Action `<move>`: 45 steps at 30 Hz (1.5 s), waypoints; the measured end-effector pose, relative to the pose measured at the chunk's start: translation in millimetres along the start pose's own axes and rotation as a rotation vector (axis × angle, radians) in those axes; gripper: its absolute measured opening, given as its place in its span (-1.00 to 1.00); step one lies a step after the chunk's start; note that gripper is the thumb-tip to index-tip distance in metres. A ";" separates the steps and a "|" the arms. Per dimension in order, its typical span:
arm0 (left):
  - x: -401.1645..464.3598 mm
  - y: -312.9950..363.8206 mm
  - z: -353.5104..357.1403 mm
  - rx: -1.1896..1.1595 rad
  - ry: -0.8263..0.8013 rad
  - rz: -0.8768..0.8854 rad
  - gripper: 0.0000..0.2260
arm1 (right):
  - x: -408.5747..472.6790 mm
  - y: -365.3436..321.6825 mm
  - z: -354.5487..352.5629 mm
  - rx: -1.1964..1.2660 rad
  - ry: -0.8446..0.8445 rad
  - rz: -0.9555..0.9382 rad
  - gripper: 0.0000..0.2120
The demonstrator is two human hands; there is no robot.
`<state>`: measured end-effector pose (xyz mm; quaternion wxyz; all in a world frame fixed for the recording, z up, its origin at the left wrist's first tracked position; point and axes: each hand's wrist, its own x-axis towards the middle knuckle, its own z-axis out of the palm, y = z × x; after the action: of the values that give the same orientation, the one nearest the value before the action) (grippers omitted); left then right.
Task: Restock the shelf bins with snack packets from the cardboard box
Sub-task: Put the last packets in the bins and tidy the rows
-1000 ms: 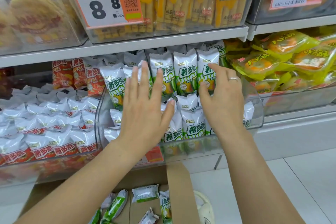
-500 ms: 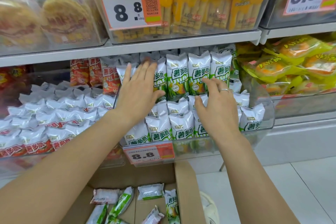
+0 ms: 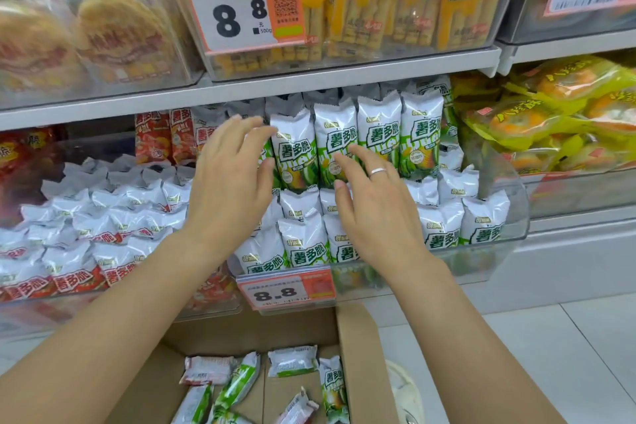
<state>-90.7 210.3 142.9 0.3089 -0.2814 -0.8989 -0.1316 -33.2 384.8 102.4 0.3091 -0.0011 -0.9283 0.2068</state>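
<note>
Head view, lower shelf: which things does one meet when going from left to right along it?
Red and white packets → left hand → green and white packets → right hand → clear bin wall → yellow-green packets with orange fruit.

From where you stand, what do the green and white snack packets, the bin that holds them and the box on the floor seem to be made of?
Green and white snack packets: likely glossy plastic film; highlights and crimped top seams show.
Bin: clear hard plastic, probably acrylic; packets show through its curved wall.
Cardboard box: matte brown cardboard with a folded flap.
</note>
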 end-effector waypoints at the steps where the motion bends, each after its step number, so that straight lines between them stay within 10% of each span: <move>1: -4.9 0.1 -0.1 0.015 0.009 0.005 -0.68 | 0.6 0.5 0.6 -0.003 0.007 -0.004 -0.60; 12: -18.4 7.9 5.2 -0.009 -0.288 -0.083 -0.44 | -6.1 0.7 2.7 -0.086 -0.041 -0.040 -0.59; 23: -130.5 -17.9 -74.4 -0.274 -0.127 -0.082 -0.64 | -91.9 -81.8 1.0 0.208 0.069 -0.394 -0.77; 28: -235.8 -51.5 -94.6 -0.307 -0.389 -0.242 -0.65 | -168.1 -112.4 27.0 0.117 -0.291 -0.463 -0.75; 35: -307.2 -90.0 -68.9 -0.042 -1.421 -0.364 -0.56 | -208.5 -118.9 91.0 -0.406 -1.309 -0.338 -0.72; 45: -366.8 -118.1 49.2 -0.060 -1.651 -0.502 -0.67 | -237.0 -71.3 164.6 -0.345 -1.436 0.035 -0.71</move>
<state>54.9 -20.5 -133.5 -0.4890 -0.0879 -0.8674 0.0271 72.9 225.7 -125.2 -0.3826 0.0710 -0.9211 0.0126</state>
